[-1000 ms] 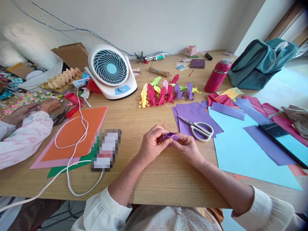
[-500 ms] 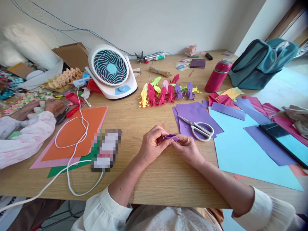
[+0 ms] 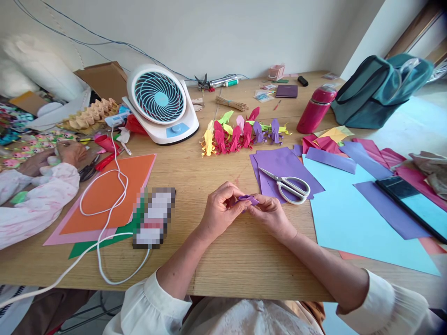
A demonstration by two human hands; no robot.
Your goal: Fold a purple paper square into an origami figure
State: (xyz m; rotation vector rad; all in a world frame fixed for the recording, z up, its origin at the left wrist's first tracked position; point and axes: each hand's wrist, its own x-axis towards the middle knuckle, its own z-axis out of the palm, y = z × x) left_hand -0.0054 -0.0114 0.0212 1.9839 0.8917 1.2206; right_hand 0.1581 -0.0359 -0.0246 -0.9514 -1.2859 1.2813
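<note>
Between my two hands is a small folded purple paper piece point(image 3: 249, 199), held over the wooden table point(image 3: 223, 246). My left hand point(image 3: 222, 210) pinches its left side between thumb and fingers. The right side is pinched by my right hand point(image 3: 271, 215). Scissors with white handles point(image 3: 295, 189) lie on purple paper sheets point(image 3: 282, 163) just beyond my right hand. Behind my hands stands a cluster of folded paper figures point(image 3: 235, 136) in yellow, red, pink, green and purple.
A fan point(image 3: 160, 102), a phone point(image 3: 153, 217) with a white cable and orange paper point(image 3: 115, 200) are on the left, near another person's hand point(image 3: 71, 152). Rightward are blue paper point(image 3: 356, 223), a black phone point(image 3: 408, 204), a red bottle point(image 3: 317, 109) and a teal bag point(image 3: 373, 95).
The purple piece has tilted slightly and looks flatter between my fingers. At the far left, the other person's hands and sleeve have shifted a little.
</note>
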